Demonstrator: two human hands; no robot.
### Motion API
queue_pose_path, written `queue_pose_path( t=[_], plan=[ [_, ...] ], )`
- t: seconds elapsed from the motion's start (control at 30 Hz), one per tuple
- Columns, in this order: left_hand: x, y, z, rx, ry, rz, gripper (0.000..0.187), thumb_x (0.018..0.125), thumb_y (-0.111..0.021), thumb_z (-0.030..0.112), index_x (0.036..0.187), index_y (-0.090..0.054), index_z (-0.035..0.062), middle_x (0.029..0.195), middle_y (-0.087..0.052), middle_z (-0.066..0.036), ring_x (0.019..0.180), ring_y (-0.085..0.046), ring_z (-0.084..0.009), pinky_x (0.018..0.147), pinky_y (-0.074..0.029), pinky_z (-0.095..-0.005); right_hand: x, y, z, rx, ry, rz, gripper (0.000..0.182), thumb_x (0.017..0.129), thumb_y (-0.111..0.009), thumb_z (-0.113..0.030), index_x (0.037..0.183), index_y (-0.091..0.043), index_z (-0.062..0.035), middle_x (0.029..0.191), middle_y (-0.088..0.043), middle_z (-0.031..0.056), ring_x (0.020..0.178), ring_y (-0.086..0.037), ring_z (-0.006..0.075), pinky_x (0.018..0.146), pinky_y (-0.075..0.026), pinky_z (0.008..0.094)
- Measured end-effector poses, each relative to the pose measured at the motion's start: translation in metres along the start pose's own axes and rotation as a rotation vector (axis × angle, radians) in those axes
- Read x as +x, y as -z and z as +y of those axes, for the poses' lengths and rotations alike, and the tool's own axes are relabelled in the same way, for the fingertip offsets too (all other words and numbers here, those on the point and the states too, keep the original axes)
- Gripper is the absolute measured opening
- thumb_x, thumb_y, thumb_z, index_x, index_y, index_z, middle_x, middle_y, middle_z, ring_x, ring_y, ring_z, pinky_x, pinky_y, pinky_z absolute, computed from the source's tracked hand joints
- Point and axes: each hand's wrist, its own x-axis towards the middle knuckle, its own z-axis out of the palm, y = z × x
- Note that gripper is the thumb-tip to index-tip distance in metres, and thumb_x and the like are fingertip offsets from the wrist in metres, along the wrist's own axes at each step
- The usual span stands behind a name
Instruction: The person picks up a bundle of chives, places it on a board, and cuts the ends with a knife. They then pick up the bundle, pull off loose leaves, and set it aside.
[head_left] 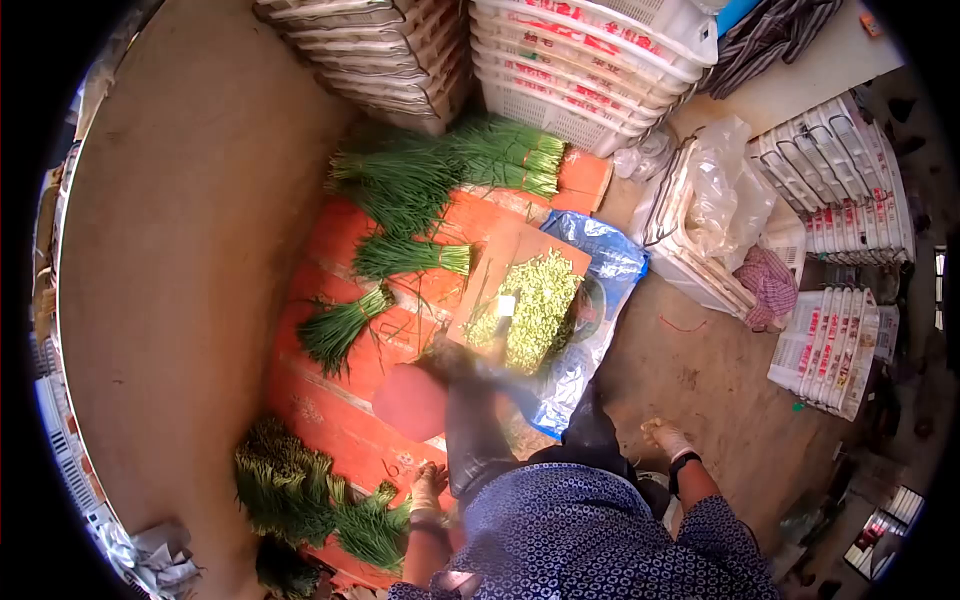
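My left hand [428, 487] hangs low beside my left thigh, its fingers loosely out and nothing visible in them. Close by it lies a bundle of green chives [375, 528] on the red boards. Out to my right, over the bare floor, my right hand [667, 437] has its fingers loosely extended and holds nothing visible; a dark band circles that wrist. In front of my legs, a heap of chopped pale-green stalk pieces [545, 295] covers much of a brown board [505, 245]. A small white piece [506, 305] sits on the heap. A blurred red rounded thing [410, 402] is by my left leg.
More chive bundles [400, 175] lie at the back of the red boards [350, 410], others [285, 480] at left. A blue-and-white plastic sack [610, 265] extends under the board. Stacked white crates [590, 75] stand behind; more crates [825, 345] and clear plastic bags [720, 195] are at right.
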Motion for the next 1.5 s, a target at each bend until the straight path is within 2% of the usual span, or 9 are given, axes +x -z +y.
queue_pose_path(
  t=[0.27,0.43,0.47,0.6,0.73,0.97,1.2,1.33,1.5],
  plan=[
    [0.007,-0.007,0.3,0.112,-0.351,-0.038,0.05,0.105,-0.073,0.027,0.146,-0.057,0.004,0.128,-0.074,-0.015,0.108,-0.076,-0.0267,0.088,-0.06,-0.0368,-0.061,-0.166,-0.237,-0.188,0.493,0.178,0.038,0.106,-0.064,-0.04,0.124,-0.075,-0.0096,0.119,-0.078,0.0145,0.109,-0.074,0.0313,0.097,-0.055,0.0414],
    [0.054,-0.001,0.304,0.179,-0.225,-0.169,0.045,0.099,-0.081,0.03,0.135,-0.063,0.0087,0.121,-0.075,-0.018,0.098,-0.077,-0.0326,0.077,-0.061,-0.0433,-0.068,-0.211,-0.285,0.036,0.59,0.131,0.036,0.108,-0.062,-0.03,0.132,-0.072,-0.0054,0.109,-0.08,0.0096,0.092,-0.073,0.0184,0.088,-0.057,0.0339],
    [0.06,-0.001,0.297,0.255,-0.155,-0.188,0.044,0.098,-0.081,0.03,0.133,-0.064,0.0095,0.12,-0.076,-0.018,0.097,-0.078,-0.033,0.076,-0.061,-0.0445,-0.084,-0.211,-0.294,0.047,0.549,0.142,0.036,0.106,-0.062,-0.037,0.127,-0.073,-0.0095,0.122,-0.077,0.0148,0.114,-0.073,0.0349,0.098,-0.055,0.0428],
    [0.079,-0.012,0.292,0.569,0.033,-0.273,0.042,0.1,-0.078,0.028,0.135,-0.063,0.0089,0.119,-0.078,-0.016,0.103,-0.078,-0.0326,0.078,-0.061,-0.0432,-0.076,-0.234,-0.27,0.064,0.571,0.24,0.036,0.107,-0.06,-0.038,0.125,-0.074,-0.011,0.122,-0.077,0.0149,0.114,-0.073,0.0356,0.099,-0.056,0.0445],
    [0.039,-0.072,0.318,0.717,-0.122,-0.254,0.053,0.1,-0.079,0.035,0.141,-0.062,0.0061,0.122,-0.078,-0.014,0.105,-0.077,-0.0271,0.088,-0.059,-0.0401,-0.057,-0.26,-0.238,0.168,0.53,0.207,0.037,0.107,-0.063,-0.034,0.13,-0.073,-0.0073,0.11,-0.08,0.0102,0.101,-0.075,0.0236,0.093,-0.056,0.0361],
    [0.04,-0.137,0.382,0.714,-0.368,-0.258,0.044,0.099,-0.079,0.035,0.132,-0.066,0.0087,0.116,-0.079,-0.008,0.104,-0.077,-0.0213,0.088,-0.057,-0.0358,0.021,-0.278,-0.226,-0.066,0.456,0.183,0.034,0.103,-0.064,-0.037,0.125,-0.076,-0.0137,0.121,-0.078,0.0152,0.113,-0.073,0.0355,0.099,-0.056,0.0443],
    [0.302,-0.128,0.457,0.917,-0.491,-0.305,0.037,0.101,-0.077,0.037,0.126,-0.067,0.011,0.111,-0.078,-0.007,0.097,-0.076,-0.0226,0.084,-0.061,-0.0399,0.128,-0.287,-0.232,0.035,0.47,0.36,0.031,0.103,-0.064,-0.031,0.123,-0.075,-0.0093,0.117,-0.078,0.0173,0.11,-0.073,0.0369,0.095,-0.056,0.0453],
    [0.363,-0.253,0.492,0.929,-0.419,-0.085,0.043,0.102,-0.072,0.038,0.126,-0.071,0.003,0.107,-0.075,-0.007,0.091,-0.074,-0.0209,0.074,-0.058,-0.0335,0.177,-0.298,-0.282,0.042,0.617,0.534,0.022,0.099,-0.069,-0.017,0.118,-0.076,-0.0095,0.109,-0.077,0.0179,0.1,-0.074,0.0374,0.088,-0.058,0.0469],
    [0.51,-0.362,0.576,0.652,-0.576,-0.126,0.085,0.098,-0.072,0.062,0.154,-0.049,0.0013,0.143,-0.066,-0.017,0.126,-0.067,-0.0321,0.095,-0.059,-0.043,0.221,-0.317,-0.337,-0.221,0.706,0.438,0.024,0.096,-0.071,-0.022,0.117,-0.079,-0.0124,0.09,-0.076,0.0159,0.081,-0.074,0.037,0.076,-0.058,0.049]
  ],
)
